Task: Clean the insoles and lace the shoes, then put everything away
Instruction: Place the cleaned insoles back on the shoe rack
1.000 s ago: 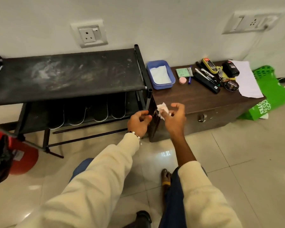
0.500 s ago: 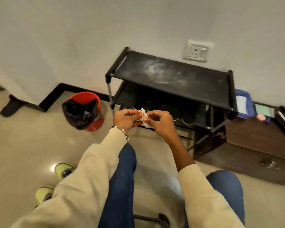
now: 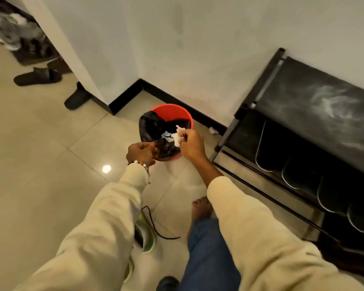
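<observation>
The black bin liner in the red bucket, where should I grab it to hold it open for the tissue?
Probably the near rim of the black bin liner, from your side and above. It drapes loose over the red bucket there, where the left hand already holds it; the right hand holds the tissue.

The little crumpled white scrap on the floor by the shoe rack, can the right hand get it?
Probably yes, but not right now. The right hand is pinching a white tissue over the red bin. The small crumpled white scrap lies on bare floor just beyond, with nothing blocking it.
</observation>
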Available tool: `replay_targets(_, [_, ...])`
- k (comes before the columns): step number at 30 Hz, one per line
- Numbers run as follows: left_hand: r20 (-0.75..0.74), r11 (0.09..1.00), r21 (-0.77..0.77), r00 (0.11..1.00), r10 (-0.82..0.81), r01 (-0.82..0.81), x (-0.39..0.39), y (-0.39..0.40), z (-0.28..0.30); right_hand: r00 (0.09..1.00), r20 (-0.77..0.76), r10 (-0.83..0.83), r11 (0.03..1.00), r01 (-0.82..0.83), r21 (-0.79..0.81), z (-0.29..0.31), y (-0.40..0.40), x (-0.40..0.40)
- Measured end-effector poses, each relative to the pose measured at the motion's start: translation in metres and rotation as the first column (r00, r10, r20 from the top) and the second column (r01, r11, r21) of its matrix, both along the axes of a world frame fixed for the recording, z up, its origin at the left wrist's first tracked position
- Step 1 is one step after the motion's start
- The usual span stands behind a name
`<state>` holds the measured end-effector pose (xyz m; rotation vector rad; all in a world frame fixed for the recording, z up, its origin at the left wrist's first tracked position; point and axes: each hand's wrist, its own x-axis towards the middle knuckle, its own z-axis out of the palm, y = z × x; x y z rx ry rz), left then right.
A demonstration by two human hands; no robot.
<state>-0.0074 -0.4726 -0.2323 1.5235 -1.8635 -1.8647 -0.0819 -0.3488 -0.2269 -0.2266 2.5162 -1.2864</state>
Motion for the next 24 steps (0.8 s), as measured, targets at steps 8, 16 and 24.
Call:
replay_targets(8, [0.066,0.999,-0.043,0.998,0.012,-0.009,-0.031,-0.036,-0.048,0.943,0.156,0.293,0.926,-0.320,0.198,-0.071,-0.042,-0.064])
replay_targets(16, [0.039,0.997,-0.026,0.997,-0.074,0.075,-0.037,0.017,-0.022,0.980,0.195,0.047,0.999,-0.051,0.013,-0.047,0.021,-0.035])
replay_targets(24, [-0.101,0.943,-0.013,0.938,-0.331,0.332,-0.027,0.136,0.050,0.957,0.165,-0.237,0.946,0.266,-0.186,0.043,0.142,0.034])
